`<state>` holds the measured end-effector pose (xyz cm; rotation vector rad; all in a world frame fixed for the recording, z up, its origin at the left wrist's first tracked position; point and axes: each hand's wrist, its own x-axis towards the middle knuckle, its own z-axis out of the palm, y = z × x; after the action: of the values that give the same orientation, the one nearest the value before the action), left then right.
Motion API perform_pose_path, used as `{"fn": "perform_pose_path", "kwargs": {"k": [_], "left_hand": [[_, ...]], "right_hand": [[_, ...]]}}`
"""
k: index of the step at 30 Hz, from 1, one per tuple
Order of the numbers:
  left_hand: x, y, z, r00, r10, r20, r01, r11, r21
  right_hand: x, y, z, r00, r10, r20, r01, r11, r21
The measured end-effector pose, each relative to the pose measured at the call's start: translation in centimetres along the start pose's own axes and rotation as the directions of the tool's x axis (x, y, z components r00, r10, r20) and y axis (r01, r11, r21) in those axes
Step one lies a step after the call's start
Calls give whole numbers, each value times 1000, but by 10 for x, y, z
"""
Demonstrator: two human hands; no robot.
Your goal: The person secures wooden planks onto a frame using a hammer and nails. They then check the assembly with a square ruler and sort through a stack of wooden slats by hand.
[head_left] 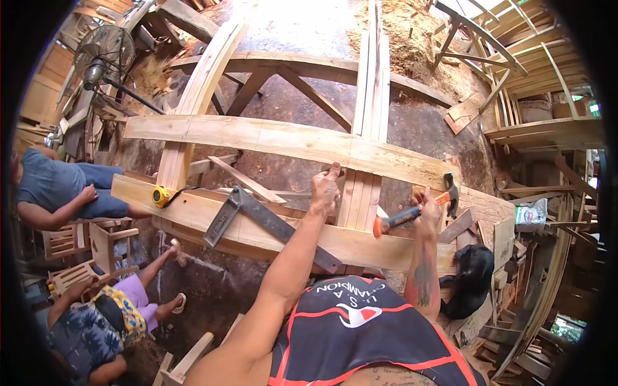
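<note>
My right hand [427, 211] is closed around the claw hammer [403, 219], its head up by the long plank's lower edge, right of centre in the frame. My left hand [325, 193] is near the centre, fingers curled, thumb up at that same edge; I cannot tell whether it clamps the wood or pinches something small.

The long plank [270, 138], the piece I have in hand, runs from the upper left to the right of the frame. It already lies across the left board stack [207, 80] and the right board stack [373, 83], so I judge the placing to be well along. A few faint lines cross its face, which suggests that at least some marking is done. The near plank [360, 248] runs roughly alongside, lower in the frame, with the tape measure [159, 196] on its left part and the metal square [277, 228] lying slantwise over it; neither tool is in my hands.

What seems left is hammer work or a last adjustment where plank and stacks cross. I see no nail heads I can be sure of on the long plank, so I can't tell whether anything is fastened yet.
</note>
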<state>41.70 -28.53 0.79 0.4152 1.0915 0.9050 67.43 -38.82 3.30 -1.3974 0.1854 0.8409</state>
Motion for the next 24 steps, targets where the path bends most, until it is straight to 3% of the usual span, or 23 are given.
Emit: {"fn": "perform_pose_path", "kwargs": {"k": [1, 2, 4, 5, 7, 8, 10, 14, 16, 19, 22, 24], "left_hand": [[-2, 6, -5, 999, 14, 29, -13, 1000, -27], [-3, 11, -6, 1000, 13, 26, -12, 999, -32], [-1, 25, -3, 998, 59, -27, -60, 998, -30], [-2, 31, 4, 997, 58, -52, -60, 998, -37], [5, 26, 7, 997, 66, -51, -67, 997, -32], [8, 24, 8, 996, 75, -43, -76, 997, -22], [-1, 29, 12, 996, 83, -23, -84, 996, -38], [-6, 36, 17, 996, 60, -63, -60, 998, 1], [-4, 36, 14, 998, 50, -40, -50, 999, 13], [6, 24, 6, 999, 30, -25, -30, 1000, -4], [2, 25, 10, 999, 44, -17, -44, 999, -7], [1, 28, 11, 997, 68, -29, -68, 998, 1]], "right_hand": [[-3, -4, -17, 985, -24, 172, 23, 1000, 8], [-6, -10, -33, 984, -23, 174, 23, 1000, 3], [-36, -39, -45, 934, 179, 311, -196, 980, 24], [-47, -44, -52, 932, 184, 313, -199, 980, 16], [-62, -50, -57, 845, 431, 316, -402, 902, -155], [-66, -53, -53, 845, 430, 318, -399, 903, -163], [-73, -53, -44, 813, 528, 245, -428, 828, -363], [-70, -52, -41, 803, 519, 292, -361, 814, -455], [-100, -61, -38, 854, 469, 223, -305, 801, -515], [-104, -60, -47, 785, 555, 276, -300, 729, -615], [-56, -25, -42, 734, 606, 307, -434, 766, -474], [-46, -11, -16, 754, 568, 330, -418, 803, -425]]}}
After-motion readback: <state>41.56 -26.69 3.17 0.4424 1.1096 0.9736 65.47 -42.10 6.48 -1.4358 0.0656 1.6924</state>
